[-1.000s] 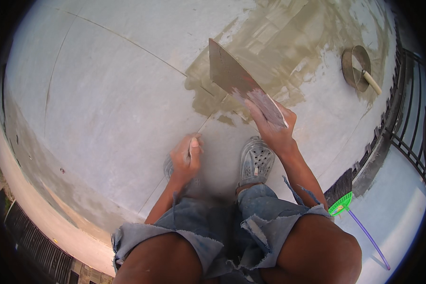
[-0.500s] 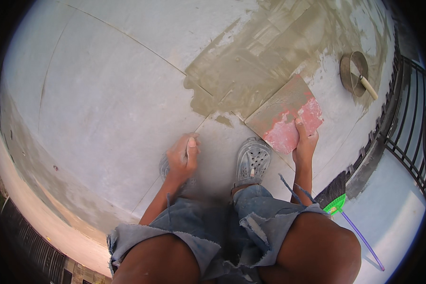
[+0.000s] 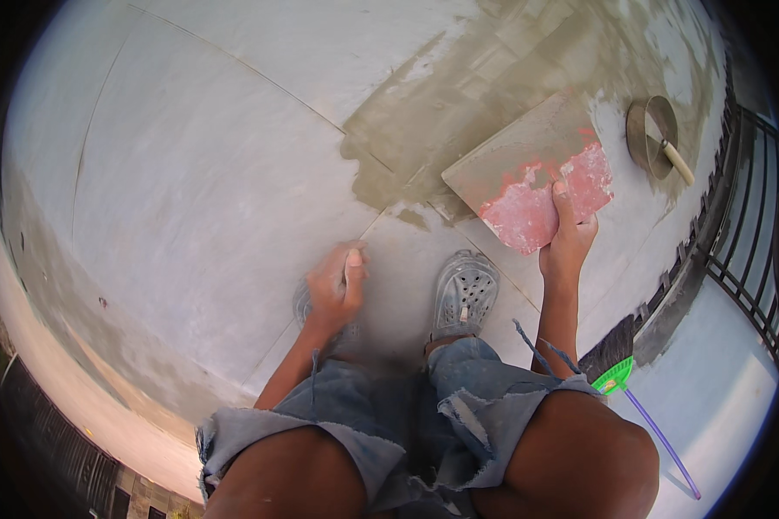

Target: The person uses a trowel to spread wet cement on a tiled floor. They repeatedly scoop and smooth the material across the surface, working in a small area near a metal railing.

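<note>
My right hand (image 3: 571,227) grips a flat, squarish pink-red spreader sheet (image 3: 521,212) by its near edge, thumb on top. Grey-green paste coats the sheet's far part, and it slants over wet paste (image 3: 459,130) smeared across pale floor tiles. The fingers beneath the sheet are mostly hidden. My left hand (image 3: 337,281) is closed in a fist above my left shoe, thumb laid along the top, with nothing visible in it.
To the right stands a round pan (image 3: 639,143) with a light-handled tool (image 3: 677,162) leaning on it. A broom (image 3: 616,374) with a green head and purple stick lies near my right knee. Black metal railing (image 3: 749,238) runs along the right. My grey clog (image 3: 466,290) rests on bare tile.
My right hand has moved the spreader sheet away from me and slightly right, turning it a little. My left hand has stayed almost still.
</note>
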A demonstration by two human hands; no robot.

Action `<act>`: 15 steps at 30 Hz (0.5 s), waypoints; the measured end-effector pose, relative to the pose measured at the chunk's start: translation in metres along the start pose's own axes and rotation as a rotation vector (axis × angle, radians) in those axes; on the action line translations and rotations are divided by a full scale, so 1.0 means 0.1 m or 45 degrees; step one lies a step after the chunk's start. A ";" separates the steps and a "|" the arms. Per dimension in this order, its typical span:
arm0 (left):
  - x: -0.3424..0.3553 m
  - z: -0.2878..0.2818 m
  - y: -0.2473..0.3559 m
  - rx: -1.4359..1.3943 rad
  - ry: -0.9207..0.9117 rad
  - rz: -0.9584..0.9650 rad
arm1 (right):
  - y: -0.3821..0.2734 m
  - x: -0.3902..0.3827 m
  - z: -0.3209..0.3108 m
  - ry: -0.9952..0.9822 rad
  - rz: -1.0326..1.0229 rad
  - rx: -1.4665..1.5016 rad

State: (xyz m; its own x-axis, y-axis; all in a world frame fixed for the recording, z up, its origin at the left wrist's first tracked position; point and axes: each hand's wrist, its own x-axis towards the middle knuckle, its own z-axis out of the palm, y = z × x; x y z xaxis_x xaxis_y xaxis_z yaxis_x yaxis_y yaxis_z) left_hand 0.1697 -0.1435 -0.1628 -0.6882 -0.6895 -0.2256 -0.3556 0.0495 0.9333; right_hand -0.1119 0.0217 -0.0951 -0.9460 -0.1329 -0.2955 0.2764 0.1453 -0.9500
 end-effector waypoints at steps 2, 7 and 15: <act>-0.02 -0.01 0.00 0.002 0.006 -0.003 | -0.08 0.06 -0.07 -0.007 -0.065 -0.190; 0.00 -0.01 -0.03 0.004 -0.003 0.013 | 0.11 0.06 -0.33 -0.037 0.034 -0.350; -0.01 0.00 -0.03 -0.008 -0.001 0.005 | 0.48 -0.17 0.09 -0.066 0.234 0.068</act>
State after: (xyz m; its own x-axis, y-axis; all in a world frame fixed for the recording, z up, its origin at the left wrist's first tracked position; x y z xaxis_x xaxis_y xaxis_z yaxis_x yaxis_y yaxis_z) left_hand 0.1713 -0.1425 -0.1654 -0.6898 -0.6889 -0.2225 -0.3492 0.0475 0.9359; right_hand -0.0814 0.0217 -0.1367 -0.8693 -0.1593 -0.4679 0.4535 0.1197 -0.8832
